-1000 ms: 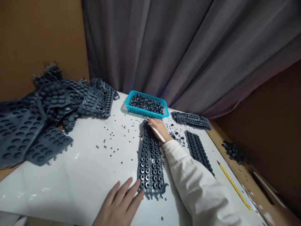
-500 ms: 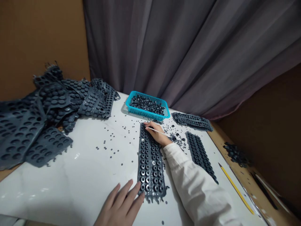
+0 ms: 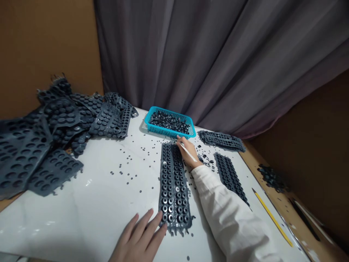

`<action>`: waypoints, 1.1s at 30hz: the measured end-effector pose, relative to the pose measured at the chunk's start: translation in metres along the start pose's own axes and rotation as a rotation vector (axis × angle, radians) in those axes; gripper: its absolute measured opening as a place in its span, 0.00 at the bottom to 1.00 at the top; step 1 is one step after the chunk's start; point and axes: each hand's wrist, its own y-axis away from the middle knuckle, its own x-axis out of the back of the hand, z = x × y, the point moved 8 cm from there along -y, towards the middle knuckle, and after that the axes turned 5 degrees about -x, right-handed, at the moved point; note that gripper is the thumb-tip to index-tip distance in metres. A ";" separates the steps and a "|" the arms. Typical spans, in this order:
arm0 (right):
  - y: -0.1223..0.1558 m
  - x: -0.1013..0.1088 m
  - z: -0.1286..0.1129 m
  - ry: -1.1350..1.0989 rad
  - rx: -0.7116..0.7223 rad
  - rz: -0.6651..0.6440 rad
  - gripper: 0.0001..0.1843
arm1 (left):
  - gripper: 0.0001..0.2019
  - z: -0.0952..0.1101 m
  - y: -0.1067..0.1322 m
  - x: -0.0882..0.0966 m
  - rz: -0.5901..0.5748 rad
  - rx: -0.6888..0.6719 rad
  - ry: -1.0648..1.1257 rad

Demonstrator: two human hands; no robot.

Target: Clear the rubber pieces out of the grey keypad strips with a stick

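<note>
A long dark rubber sheet (image 3: 173, 183) studded with small rings lies lengthwise on the white table (image 3: 89, 203). My left hand (image 3: 141, 238) rests flat near the sheet's near end, fingers stretched out, fingertips touching its corner. My right hand (image 3: 188, 152), in a white sleeve, sits at the sheet's far right corner, just in front of the blue basket (image 3: 169, 123). Its fingers are pinched around a thin white stick (image 3: 188, 153). The basket holds several loose dark rings.
A heap of dark rubber sheets (image 3: 51, 134) covers the table's left side. Two more sheets (image 3: 230, 174) lie to the right, another (image 3: 221, 140) behind them. Small black bits are scattered about. A yellow pencil (image 3: 271, 216) lies at the right edge; a grey curtain hangs behind.
My right hand with the stick shifted from the sheet's far left corner toward its far right corner, by the basket. My left hand stayed put on the near end.
</note>
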 end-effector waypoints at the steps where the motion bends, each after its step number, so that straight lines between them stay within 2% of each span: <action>1: 0.004 0.005 0.001 -0.001 -0.004 0.010 0.08 | 0.17 0.001 0.001 -0.001 -0.003 0.004 -0.004; 5: 0.026 0.027 0.001 -0.015 -0.005 0.051 0.09 | 0.19 0.000 0.000 0.001 0.000 -0.025 -0.038; 10: 0.063 0.055 0.002 -0.037 -0.098 0.135 0.11 | 0.25 0.004 -0.004 0.012 -0.005 -0.169 -0.090; 12: 0.083 0.062 0.001 -0.052 -0.153 0.142 0.14 | 0.26 0.004 -0.005 0.015 -0.022 -0.131 -0.065; 14: 0.105 0.065 -0.004 -0.071 -0.185 0.116 0.17 | 0.26 0.003 -0.005 0.018 -0.030 -0.036 -0.010; 16: 0.128 0.062 -0.013 -0.077 -0.177 0.029 0.15 | 0.25 0.002 -0.007 0.022 -0.029 0.035 0.053; 18: 0.149 0.054 -0.023 -0.036 -0.154 -0.111 0.14 | 0.20 0.003 -0.016 0.025 -0.037 0.048 0.109; 21: 0.175 0.054 -0.030 -0.012 -0.171 -0.185 0.14 | 0.08 0.002 -0.038 0.024 -0.110 0.019 0.176; 22: 0.181 0.056 -0.031 -0.022 -0.184 -0.179 0.14 | 0.04 0.002 -0.045 0.021 -0.166 0.010 0.177; 23: 0.186 0.059 -0.031 -0.043 -0.198 -0.164 0.14 | 0.05 0.002 -0.052 0.017 -0.221 -0.007 0.154; 26: 0.195 0.068 -0.026 -0.131 -0.242 -0.095 0.13 | 0.10 0.006 -0.068 0.011 -0.291 -0.095 0.108; 30: 0.199 0.073 -0.016 -0.197 -0.276 -0.010 0.14 | 0.10 0.004 -0.082 0.014 -0.291 -0.169 0.146; 33: 0.199 0.075 -0.009 -0.248 -0.296 0.047 0.15 | 0.06 -0.006 -0.103 0.028 -0.246 -0.173 0.203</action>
